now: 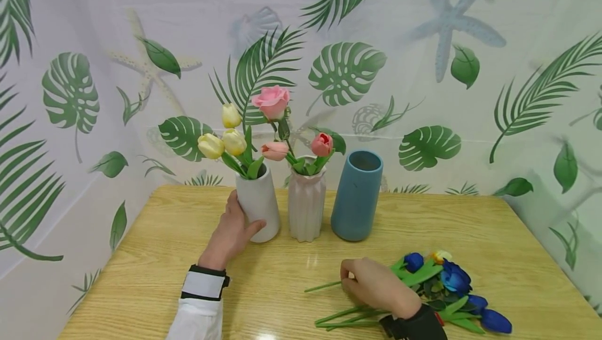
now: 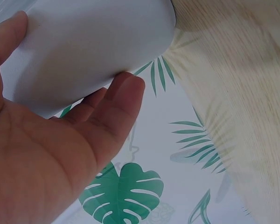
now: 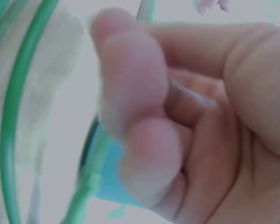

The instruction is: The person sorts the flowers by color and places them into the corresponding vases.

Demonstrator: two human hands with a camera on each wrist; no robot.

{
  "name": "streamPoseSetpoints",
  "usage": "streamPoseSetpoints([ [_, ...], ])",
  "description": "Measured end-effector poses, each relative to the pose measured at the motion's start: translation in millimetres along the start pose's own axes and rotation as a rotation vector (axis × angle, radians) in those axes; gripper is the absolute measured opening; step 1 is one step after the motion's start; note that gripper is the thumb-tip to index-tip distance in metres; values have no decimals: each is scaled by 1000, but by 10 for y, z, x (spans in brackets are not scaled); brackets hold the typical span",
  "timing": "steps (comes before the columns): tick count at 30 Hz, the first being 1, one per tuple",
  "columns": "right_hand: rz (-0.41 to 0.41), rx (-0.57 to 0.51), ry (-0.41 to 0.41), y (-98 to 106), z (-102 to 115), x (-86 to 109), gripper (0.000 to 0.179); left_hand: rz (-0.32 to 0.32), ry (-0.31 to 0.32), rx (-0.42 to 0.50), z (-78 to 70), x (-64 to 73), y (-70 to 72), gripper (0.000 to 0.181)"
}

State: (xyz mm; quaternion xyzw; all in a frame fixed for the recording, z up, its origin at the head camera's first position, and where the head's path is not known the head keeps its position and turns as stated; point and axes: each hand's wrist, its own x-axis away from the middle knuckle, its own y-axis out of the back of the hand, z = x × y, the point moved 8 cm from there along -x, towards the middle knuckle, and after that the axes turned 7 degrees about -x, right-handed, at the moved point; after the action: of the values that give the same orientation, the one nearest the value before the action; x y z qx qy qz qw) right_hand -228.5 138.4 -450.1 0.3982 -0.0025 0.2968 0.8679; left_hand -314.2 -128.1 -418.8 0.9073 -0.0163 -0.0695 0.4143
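Note:
My left hand (image 1: pixel 235 227) holds the side of a white vase (image 1: pixel 261 209), thumb at its front and fingers around its left side. Pale yellow tulips (image 1: pixel 234 141) stand in this vase. The left wrist view shows the fingertips (image 2: pixel 130 86) against the vase's smooth wall (image 2: pixel 98 46). On the right, my right hand (image 1: pixel 376 285) is low over the table with curled fingers, pinching a green stem (image 1: pixel 322 287) that sticks out past its fingertips. Blue flowers (image 1: pixel 455 277) with leaves lie beside that hand. In the right wrist view, the fingers (image 3: pixel 130 84) overlap the stem.
A ribbed off-white vase (image 1: pixel 307 207) with a pink rose (image 1: pixel 271 102) and pink tulips stands in the middle. Right of it is a blue vase (image 1: pixel 357 199) with no flowers. More stems (image 1: pixel 345 319) lie near the front of the wooden table (image 1: pixel 164 235). A leaf-print cloth (image 1: pixel 348 120) hangs behind.

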Motion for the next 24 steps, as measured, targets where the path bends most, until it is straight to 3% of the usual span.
streamPoseSetpoints([
  [14,-372,-380,-82,231,-6,-4,26,11,27,-17,8,14,-2,95],
  [18,-417,-473,-66,274,-13,-3,32,12,29,-17,11,17,-1,95],
  [24,-411,-583,-57,289,3,3,36,13,28,-18,7,21,1,95],
])
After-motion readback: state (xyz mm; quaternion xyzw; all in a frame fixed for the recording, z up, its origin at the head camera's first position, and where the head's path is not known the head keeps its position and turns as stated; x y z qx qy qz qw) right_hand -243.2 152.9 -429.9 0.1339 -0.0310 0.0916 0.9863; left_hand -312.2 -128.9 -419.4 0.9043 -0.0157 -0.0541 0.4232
